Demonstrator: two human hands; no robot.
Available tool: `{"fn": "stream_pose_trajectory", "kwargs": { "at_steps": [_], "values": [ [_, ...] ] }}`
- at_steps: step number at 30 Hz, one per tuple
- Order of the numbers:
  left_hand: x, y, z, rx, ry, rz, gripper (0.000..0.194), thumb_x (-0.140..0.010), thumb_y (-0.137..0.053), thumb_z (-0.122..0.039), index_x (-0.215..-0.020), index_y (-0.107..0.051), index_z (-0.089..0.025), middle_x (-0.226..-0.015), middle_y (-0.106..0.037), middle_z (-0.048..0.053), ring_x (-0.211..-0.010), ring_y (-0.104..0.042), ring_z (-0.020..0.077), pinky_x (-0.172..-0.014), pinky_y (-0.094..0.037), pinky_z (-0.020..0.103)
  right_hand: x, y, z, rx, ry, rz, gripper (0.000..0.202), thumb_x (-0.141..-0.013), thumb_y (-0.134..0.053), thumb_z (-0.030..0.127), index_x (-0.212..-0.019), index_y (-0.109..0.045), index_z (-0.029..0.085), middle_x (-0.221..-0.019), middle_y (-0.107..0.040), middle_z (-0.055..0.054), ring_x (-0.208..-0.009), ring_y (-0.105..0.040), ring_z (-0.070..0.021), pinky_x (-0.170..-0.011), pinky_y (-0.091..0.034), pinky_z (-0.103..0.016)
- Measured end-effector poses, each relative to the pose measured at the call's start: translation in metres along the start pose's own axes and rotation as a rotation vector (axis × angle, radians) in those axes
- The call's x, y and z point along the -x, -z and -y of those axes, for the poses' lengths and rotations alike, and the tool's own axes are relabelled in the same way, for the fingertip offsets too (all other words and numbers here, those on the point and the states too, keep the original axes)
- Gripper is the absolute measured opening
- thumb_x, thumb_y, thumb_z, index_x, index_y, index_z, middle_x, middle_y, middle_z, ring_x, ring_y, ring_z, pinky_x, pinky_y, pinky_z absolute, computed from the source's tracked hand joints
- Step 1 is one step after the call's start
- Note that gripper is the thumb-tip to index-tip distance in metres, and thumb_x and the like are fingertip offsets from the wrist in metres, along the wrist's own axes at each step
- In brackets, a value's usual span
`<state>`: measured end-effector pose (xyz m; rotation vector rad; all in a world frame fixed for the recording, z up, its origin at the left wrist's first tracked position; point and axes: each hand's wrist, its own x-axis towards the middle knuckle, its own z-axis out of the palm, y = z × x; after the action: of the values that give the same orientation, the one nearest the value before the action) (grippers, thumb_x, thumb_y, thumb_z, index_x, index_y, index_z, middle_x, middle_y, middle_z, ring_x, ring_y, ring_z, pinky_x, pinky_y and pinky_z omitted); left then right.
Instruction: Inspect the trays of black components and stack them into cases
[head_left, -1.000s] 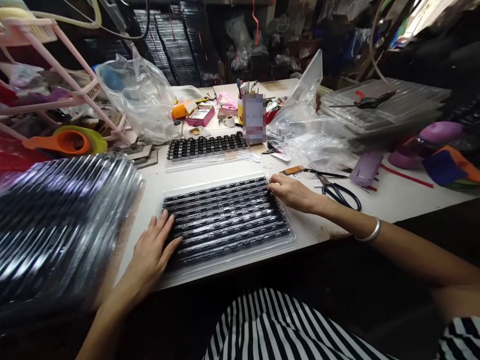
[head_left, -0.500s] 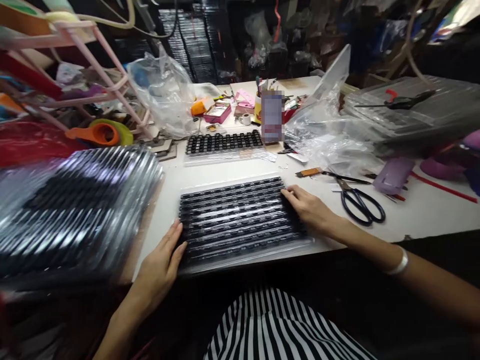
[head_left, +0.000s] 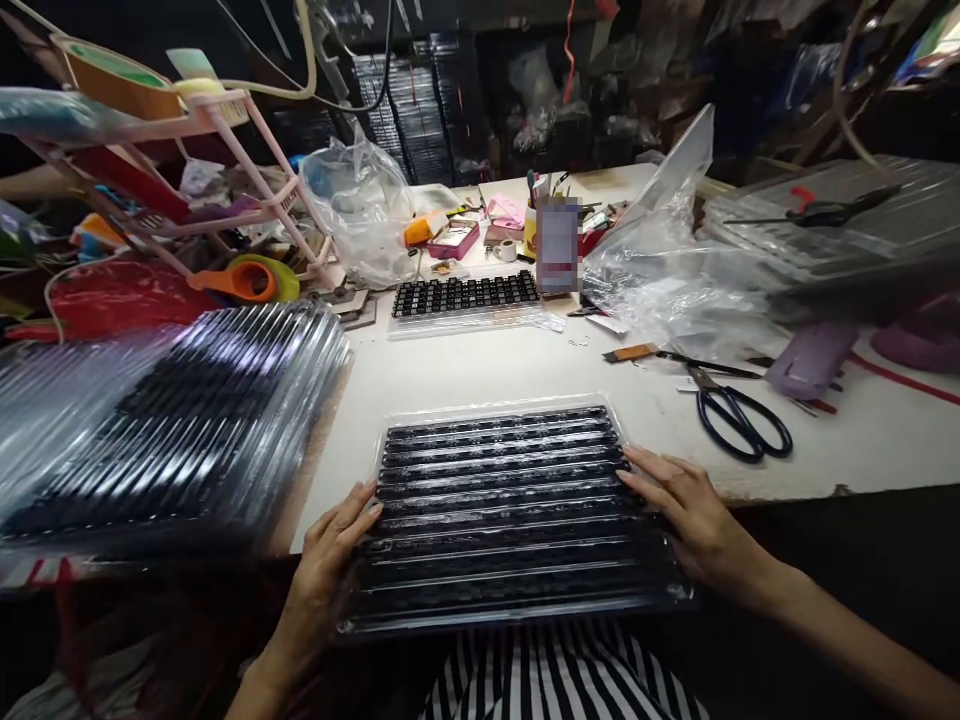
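A clear plastic tray with rows of black parts (head_left: 499, 500) reaches over the table's front edge, close to my striped top. My left hand (head_left: 322, 560) grips its left side, fingertips on the rim. On the opposite side my right hand (head_left: 694, 510) holds the right rim, its fingers lying along the edge. Both thumbs are hard to make out. To the left lies a pile of similar trays (head_left: 180, 420), slanted and overlapping. Farther back on the white table (head_left: 465, 365) sits a smaller set of black parts (head_left: 465, 293) on clear plastic.
Scissors (head_left: 739, 415) and an orange-handled cutter (head_left: 630, 353) lie at the right. Behind them are crumpled clear bags (head_left: 675, 290). A pink rack (head_left: 262, 180) stands back left, with an orange tape dispenser (head_left: 251, 280) beside it. A phone-like object (head_left: 559, 245) stands upright at the back.
The tray has come toward my body and now overhangs the table edge. Both hands moved with it, the right one going lower and outward. The view has shifted slightly.
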<state>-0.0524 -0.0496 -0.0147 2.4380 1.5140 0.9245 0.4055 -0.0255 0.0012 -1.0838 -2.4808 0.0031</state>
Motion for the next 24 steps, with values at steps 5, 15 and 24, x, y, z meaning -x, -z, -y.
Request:
{"fn": "stream_pose_trajectory", "kwargs": {
  "at_steps": [5,15,24],
  "values": [
    [-0.057,0.019,-0.006,0.185,0.200,-0.197,0.029,-0.088,-0.046,-0.038,-0.110,-0.056,-0.023,-0.117,-0.064,0.008,-0.119,-0.053,0.0269,-0.100,-0.040,0.045,-0.046,0.021,-0.029,-0.155,0.041,-0.164,0.035,-0.093,-0.036,0.017,-0.126,-0.049,0.017,-0.121,-0.062,-0.014,-0.116,-0.057,-0.0251,-0.090,-0.047,-0.041],
    [-0.150,0.014,0.009,-0.204,0.551,-0.103,0.043,-0.091,-0.029,-0.052,-0.072,-0.053,-0.022,-0.059,-0.058,0.005,-0.057,-0.057,0.0226,-0.054,-0.042,0.033,-0.136,0.005,-0.042,-0.256,-0.666,0.161,0.052,-0.096,-0.016,0.054,-0.077,-0.050,0.020,-0.056,-0.060,-0.003,-0.049,-0.058,-0.0170,-0.052,-0.043,-0.028],
    [-0.152,-0.016,0.005,-0.535,0.487,0.208,0.052,-0.093,-0.025,-0.041,-0.118,-0.057,-0.007,-0.122,-0.054,0.028,-0.116,-0.049,0.0418,-0.091,-0.034,0.060,-0.143,-0.016,-0.033,0.127,-0.518,0.247,0.039,-0.092,-0.045,0.042,-0.108,-0.059,0.009,-0.107,-0.063,-0.026,-0.100,-0.058,-0.0382,-0.081,-0.042,-0.051]
  ]
}}
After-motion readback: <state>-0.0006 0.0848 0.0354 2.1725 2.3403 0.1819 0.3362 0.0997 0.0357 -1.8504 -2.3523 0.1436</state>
